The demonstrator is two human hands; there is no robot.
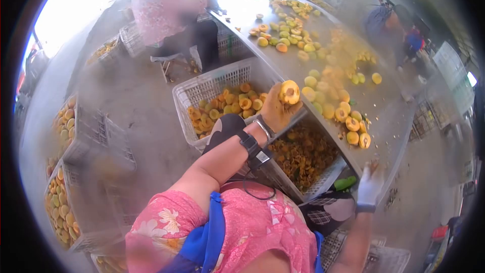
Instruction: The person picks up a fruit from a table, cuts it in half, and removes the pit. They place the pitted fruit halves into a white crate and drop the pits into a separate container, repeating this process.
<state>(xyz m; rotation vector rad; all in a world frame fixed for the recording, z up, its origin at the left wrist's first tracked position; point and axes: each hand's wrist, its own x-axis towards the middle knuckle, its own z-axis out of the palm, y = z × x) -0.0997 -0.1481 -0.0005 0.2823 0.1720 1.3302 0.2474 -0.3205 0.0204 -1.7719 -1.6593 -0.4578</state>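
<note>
My left hand [277,110], in an orange-brown stained glove, holds a halved yellow fruit [289,92] with its cut face up, above the edge of the metal table [323,130]. My right hand [371,184] wears a white glove with stained fingertips and is at the table's near edge; whether it holds anything is too blurred to tell. Between my hands, below the table edge, a crate of brown pits and scraps [305,154] stands. Halved fruit [352,131] lies on the table ahead of my right hand.
A white crate of fruit halves [183,93] stands by my left knee. More fruit crates [96,222] are stacked at the far left. A person in a pink top [161,15] sits across to the left; others work behind the table. A green object [345,183] is near my right knee.
</note>
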